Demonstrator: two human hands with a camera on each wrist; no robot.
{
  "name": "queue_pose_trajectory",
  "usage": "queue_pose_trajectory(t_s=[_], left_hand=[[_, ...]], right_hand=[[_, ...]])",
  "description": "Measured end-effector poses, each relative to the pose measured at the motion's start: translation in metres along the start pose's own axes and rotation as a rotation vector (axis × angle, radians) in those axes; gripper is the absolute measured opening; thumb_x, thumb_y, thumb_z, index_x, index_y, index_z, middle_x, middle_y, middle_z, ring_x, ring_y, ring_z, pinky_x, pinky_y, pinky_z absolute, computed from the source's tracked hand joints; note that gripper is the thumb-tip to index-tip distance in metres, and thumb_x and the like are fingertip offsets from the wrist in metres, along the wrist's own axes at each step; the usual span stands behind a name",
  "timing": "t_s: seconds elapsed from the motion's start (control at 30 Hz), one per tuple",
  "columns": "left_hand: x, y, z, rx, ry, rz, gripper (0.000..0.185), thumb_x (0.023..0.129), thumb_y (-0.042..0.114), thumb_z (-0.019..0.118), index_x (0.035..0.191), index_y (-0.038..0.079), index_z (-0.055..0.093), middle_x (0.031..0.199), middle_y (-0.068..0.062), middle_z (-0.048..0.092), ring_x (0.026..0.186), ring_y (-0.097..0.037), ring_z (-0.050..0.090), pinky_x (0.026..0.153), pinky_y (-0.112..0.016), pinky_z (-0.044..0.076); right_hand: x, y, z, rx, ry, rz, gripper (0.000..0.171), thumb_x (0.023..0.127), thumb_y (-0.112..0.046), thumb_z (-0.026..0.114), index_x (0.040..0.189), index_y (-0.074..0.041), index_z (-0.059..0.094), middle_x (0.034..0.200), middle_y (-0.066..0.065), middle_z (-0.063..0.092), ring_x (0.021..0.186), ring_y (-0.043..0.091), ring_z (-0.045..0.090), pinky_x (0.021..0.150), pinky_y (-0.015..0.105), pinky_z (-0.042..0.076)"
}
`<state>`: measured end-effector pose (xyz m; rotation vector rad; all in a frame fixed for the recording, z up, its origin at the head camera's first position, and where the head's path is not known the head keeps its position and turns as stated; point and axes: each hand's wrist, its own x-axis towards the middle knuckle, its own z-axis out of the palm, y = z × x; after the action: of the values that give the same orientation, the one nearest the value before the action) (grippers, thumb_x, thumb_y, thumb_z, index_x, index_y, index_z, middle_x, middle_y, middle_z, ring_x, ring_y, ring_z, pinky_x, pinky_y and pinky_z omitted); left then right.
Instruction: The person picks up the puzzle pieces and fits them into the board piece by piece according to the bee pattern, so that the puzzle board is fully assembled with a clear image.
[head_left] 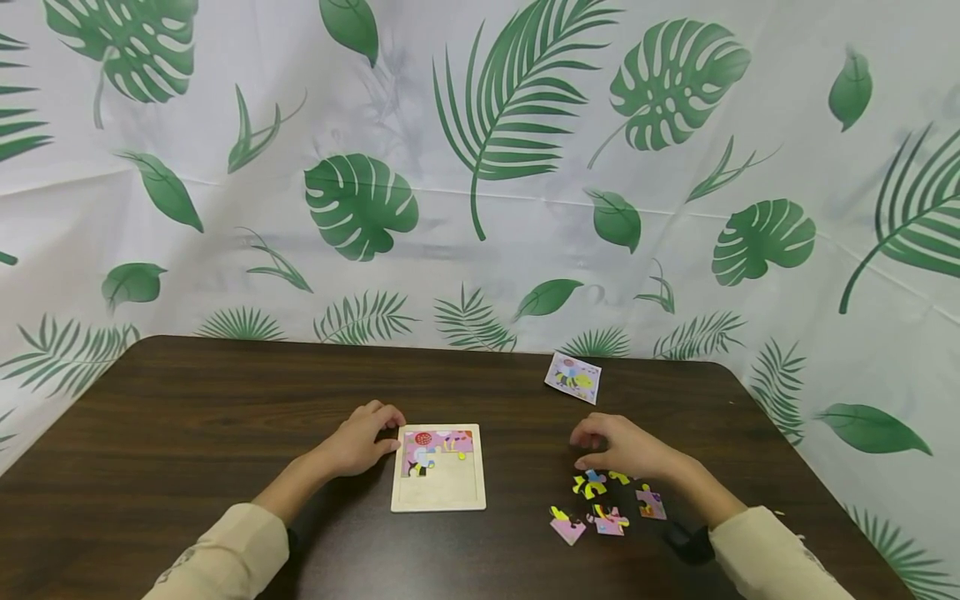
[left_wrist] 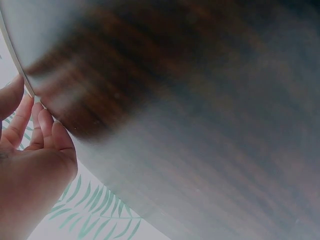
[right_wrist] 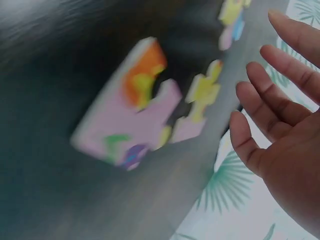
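Here on the dark worktop (head_left: 225, 400), the hands are well apart, one on either side of the action. The left hand (head_left: 362, 442) is at the wooden puzzle frame (head_left: 453, 492), thumb and fingertip touching it around its far left corner, a light contact rather than a full grip; my reading is that it's there to stop the frame sliding. The frame lies flat between the two arms, and look inside: joined pieces (head_left: 437, 438) cover the far strip and run down part of the left side, packed against the rim, presumably because those straight edges give them something to sit square against. The near right portion shows bare wood. Over to the right hand (head_left: 618, 446), fingers loosely spread, nothing in its grasp, hanging just beyond the loose pieces. They're scattered rather than stacked, which should make each easy to pick out: a blue-and-yellow piece (head_left: 592, 486) close to the hand, an orange-cornered piece (head_left: 652, 504) off to the right, a pink-and-yellow corner piece (head_left: 568, 529) nearer the person. And beyond them all sits the picture card (head_left: 572, 379), lying face up with its bee showing, probably set there to be glanced at without crowding the work.
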<state>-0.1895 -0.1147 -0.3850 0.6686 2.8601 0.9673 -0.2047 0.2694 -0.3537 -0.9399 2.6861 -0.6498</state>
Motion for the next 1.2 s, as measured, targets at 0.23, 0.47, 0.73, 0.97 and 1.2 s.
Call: queue_pose_trajectory(t_s=[0.23, 0.47, 0.73, 0.97, 1.2], left_hand=[[0.0, -0.001, 0.0, -0.003, 0.006, 0.013, 0.015, 0.085, 0.004, 0.062, 0.099, 0.004, 0.055, 0.092, -0.006, 0.048, 0.091, -0.027, 0.046, 0.08, -0.045, 0.038], [0.0, -0.001, 0.0, -0.005, 0.002, 0.008, 0.016, 0.085, 0.004, 0.062, 0.1, 0.004, 0.055, 0.092, -0.006, 0.048, 0.092, -0.027, 0.045, 0.08, -0.045, 0.038], [0.0, -0.001, -0.001, -0.005, 0.002, 0.011, 0.016, 0.085, 0.004, 0.062, 0.1, 0.004, 0.055, 0.093, -0.007, 0.048, 0.092, -0.027, 0.045, 0.081, -0.045, 0.038], [0.0, 0.0, -0.001, -0.009, -0.001, 0.007, 0.017, 0.085, 0.004, 0.062, 0.101, 0.003, 0.055, 0.093, -0.007, 0.048, 0.092, -0.027, 0.045, 0.081, -0.045, 0.038], [0.0, 0.0, -0.002, 0.002, -0.004, 0.001, 0.017, 0.085, 0.005, 0.062, 0.101, 0.004, 0.055, 0.092, -0.006, 0.048, 0.092, -0.027, 0.045, 0.081, -0.045, 0.039]], right_hand=[[-0.021, 0.012, 0.005, -0.002, 0.026, 0.016, 0.024, 0.077, -0.027, 0.073, 0.091, -0.01, 0.063, 0.086, -0.004, 0.053, 0.077, 0.013, 0.05, 0.068, 0.029, 0.044], [-0.029, 0.016, 0.011, 0.011, 0.1, -0.103, 0.021, 0.077, -0.026, 0.073, 0.084, -0.011, 0.061, 0.082, -0.006, 0.052, 0.073, 0.009, 0.049, 0.063, 0.027, 0.044], [-0.026, 0.017, 0.014, 0.001, 0.07, -0.029, 0.013, 0.081, -0.021, 0.07, 0.086, -0.013, 0.062, 0.085, -0.005, 0.051, 0.075, 0.011, 0.048, 0.065, 0.028, 0.043], [-0.019, 0.011, 0.015, -0.06, 0.075, -0.034, 0.011, 0.079, -0.012, 0.07, 0.087, -0.015, 0.063, 0.088, -0.008, 0.052, 0.081, 0.012, 0.047, 0.07, 0.031, 0.043], [-0.015, 0.009, 0.015, -0.077, 0.081, -0.053, 0.014, 0.08, -0.009, 0.069, 0.091, -0.016, 0.065, 0.09, -0.008, 0.053, 0.085, 0.014, 0.048, 0.073, 0.033, 0.042]])
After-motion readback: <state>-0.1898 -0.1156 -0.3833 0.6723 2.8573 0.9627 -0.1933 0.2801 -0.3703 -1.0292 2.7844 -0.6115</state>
